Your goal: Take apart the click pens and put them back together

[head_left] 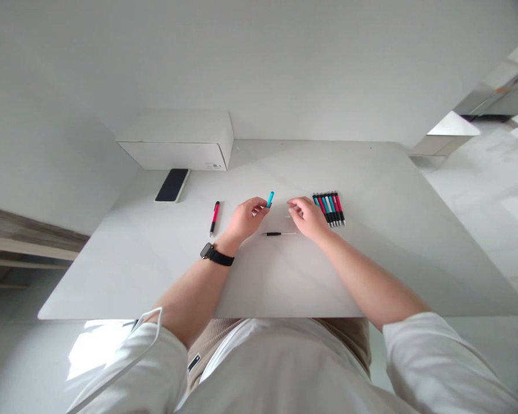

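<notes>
white sleeves [155,356], then left hand [245,219] pinching a teal pen barrel [270,199]; right hand [309,218] curled, grip unclear; box label [214,165] unreadable.

The barrel [270,199] is teal, the phone [171,184] black, the table [371,259] white.

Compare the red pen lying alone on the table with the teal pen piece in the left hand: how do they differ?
The red pen is red with black ends; the teal pen piece shows only teal. The red pen lies flat on the table, untouched; the teal pen piece is pinched in the left hand. The red pen looks longer than the visible teal pen piece. Both are slim.
</notes>
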`<state>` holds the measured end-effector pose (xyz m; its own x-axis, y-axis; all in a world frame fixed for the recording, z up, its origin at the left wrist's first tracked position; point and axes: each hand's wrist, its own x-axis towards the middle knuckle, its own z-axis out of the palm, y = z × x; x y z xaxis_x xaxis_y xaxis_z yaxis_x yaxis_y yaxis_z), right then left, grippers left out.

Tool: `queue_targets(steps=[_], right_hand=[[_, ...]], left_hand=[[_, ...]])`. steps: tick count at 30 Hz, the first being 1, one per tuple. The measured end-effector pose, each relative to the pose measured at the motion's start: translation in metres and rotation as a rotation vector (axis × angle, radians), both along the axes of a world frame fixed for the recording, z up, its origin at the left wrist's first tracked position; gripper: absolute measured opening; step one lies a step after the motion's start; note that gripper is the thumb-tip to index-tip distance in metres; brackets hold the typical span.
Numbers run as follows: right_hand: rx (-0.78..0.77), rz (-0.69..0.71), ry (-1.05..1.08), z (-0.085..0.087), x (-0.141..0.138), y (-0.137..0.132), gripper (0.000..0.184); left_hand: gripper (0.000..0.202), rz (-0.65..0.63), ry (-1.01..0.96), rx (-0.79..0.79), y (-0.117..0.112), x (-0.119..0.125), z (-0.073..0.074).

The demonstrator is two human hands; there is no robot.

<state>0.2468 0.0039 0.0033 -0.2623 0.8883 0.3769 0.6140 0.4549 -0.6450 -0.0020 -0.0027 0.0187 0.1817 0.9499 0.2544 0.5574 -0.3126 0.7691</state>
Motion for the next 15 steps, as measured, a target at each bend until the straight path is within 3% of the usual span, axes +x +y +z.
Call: queue_targets(steps=[4, 7, 15], right_hand=[[-0.014, 0.029, -0.281, -0.013, 0.004, 0.007, 0.014], [-0.022, 0.047, -0.311, -0.015, 0.004, 0.008, 0.011], [-0.029, -0.058, 0.182, -0.002, 0.001, 0.008, 0.016]], left_hand=[[0.011, -0.012, -0.003, -0.005, -0.001, 0.000, 0.001], [0.012, -0.030, 0.051, 0.047, -0.002, 0.000, 0.000], [0.016, -0.077, 0.158, 0.129, 0.000, -0.003, -0.004]])
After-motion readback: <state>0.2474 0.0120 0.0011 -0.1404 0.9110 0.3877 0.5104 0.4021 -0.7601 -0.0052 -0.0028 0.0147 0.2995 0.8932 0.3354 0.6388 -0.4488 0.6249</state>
